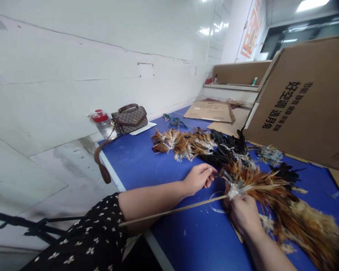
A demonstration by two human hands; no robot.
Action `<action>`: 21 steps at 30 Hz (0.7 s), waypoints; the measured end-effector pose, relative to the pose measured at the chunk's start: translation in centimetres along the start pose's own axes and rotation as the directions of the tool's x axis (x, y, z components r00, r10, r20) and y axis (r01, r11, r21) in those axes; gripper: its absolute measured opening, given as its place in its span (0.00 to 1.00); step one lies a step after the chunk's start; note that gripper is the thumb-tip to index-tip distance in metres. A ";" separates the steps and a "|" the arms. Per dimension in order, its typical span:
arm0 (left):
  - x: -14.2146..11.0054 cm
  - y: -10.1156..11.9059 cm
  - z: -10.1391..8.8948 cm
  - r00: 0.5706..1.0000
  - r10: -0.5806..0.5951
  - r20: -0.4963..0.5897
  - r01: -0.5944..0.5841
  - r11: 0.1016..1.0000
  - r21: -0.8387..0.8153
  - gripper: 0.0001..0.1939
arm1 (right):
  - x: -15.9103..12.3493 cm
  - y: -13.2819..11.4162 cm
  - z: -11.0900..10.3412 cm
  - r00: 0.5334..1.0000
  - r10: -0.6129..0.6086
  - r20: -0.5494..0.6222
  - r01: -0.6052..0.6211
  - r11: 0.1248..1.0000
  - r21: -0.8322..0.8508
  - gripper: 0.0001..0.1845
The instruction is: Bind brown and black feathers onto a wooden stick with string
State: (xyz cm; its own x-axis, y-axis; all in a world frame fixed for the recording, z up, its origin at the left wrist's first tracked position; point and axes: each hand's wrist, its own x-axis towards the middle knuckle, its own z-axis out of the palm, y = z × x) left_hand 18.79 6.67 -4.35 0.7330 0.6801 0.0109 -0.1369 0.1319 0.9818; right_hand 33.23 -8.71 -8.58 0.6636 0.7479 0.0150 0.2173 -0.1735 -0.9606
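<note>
The right hand (244,212) grasps a feather bundle (257,182) by its white binding (235,191), thumb and fingers closed around it. The bundle's brown feathers fan out beyond and to the right of that hand, while a slender stick (186,207) runs from the binding leftward, below the left hand (197,178) and across the left forearm. The left hand hovers just left of the binding with curled fingers; whether its fingertips pinch anything, I cannot tell. A clear strip (218,212) loops on the blue desk (135,162) between the hands, near the stick. Beyond the left hand lie tufts of brown feathers (183,143), with black feathers (228,143) beside them, farther from the right hand. Long brown feathers (307,229) spread right of the right hand. Well beyond the left hand, at the wall, sit a patterned handbag (131,118) and a red-capped bottle (101,124).
</note>
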 end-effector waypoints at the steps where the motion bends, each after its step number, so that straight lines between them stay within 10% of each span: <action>1: 0.0 0.0 0.0 1.000 -0.001 0.004 0.001 1.000 -0.003 0.18 | 0.0 0.2 0.0 0.999 0.030 0.012 -0.030 1.000 0.004 0.23; 21: -0.2 0.1 0.1 0.999 -0.038 0.035 0.036 0.999 0.037 0.22 | -0.1 -0.4 0.0 0.996 0.094 -0.009 -0.094 0.995 -0.023 0.22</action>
State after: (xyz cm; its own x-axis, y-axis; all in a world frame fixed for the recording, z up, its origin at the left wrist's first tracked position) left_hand 18.68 6.47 -4.20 0.7606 0.6489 -0.0195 -0.0856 0.1300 0.9878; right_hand 33.09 -8.69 -8.15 0.6874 0.7226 -0.0726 0.1703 -0.2575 -0.9512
